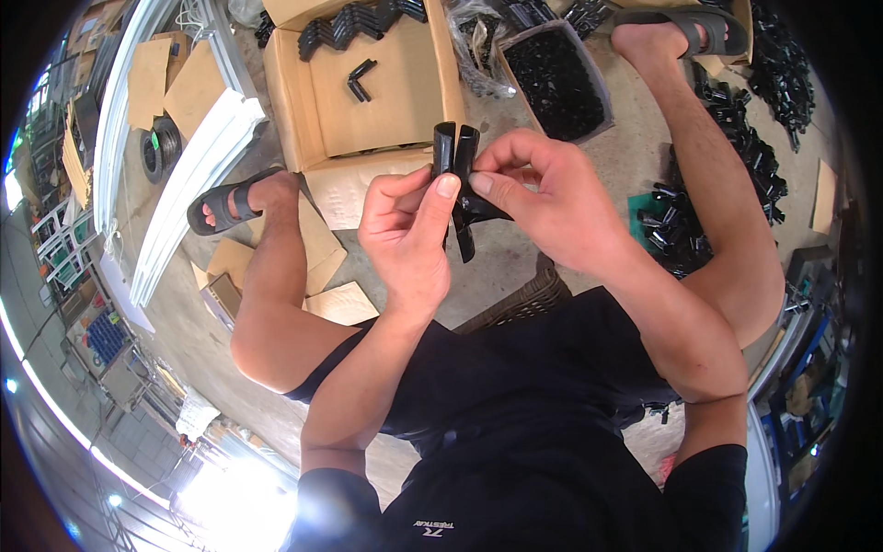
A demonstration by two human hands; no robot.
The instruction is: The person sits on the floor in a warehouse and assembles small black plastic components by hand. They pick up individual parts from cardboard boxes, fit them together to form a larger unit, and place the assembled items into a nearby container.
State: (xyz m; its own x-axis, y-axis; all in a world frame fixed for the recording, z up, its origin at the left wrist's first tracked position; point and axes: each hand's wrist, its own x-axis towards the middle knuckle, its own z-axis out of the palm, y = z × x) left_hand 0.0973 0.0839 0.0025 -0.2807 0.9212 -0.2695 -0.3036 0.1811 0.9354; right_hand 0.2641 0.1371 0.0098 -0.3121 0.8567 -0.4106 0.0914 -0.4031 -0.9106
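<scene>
Close together in front of me are two glossy black pieces, side by side and nearly parallel. My left hand (409, 216) pinches the left one, a long half-round black shell (444, 145), between thumb and fingers. In my right hand (556, 198) is a black T-shaped fitting half (466, 147), with a short branch showing under the fingers. A narrow gap parts their upper ends. Lower down, my fingers hide where they may touch.
Ahead stands an open cardboard box (287, 106) with stacked black fittings (348, 26) and one lone L-shaped fitting (361, 81). To its right is a bin of small black parts (556, 83). Black fittings lie heaped (676, 225) by my right leg; white metal profiles (198, 175) lie left.
</scene>
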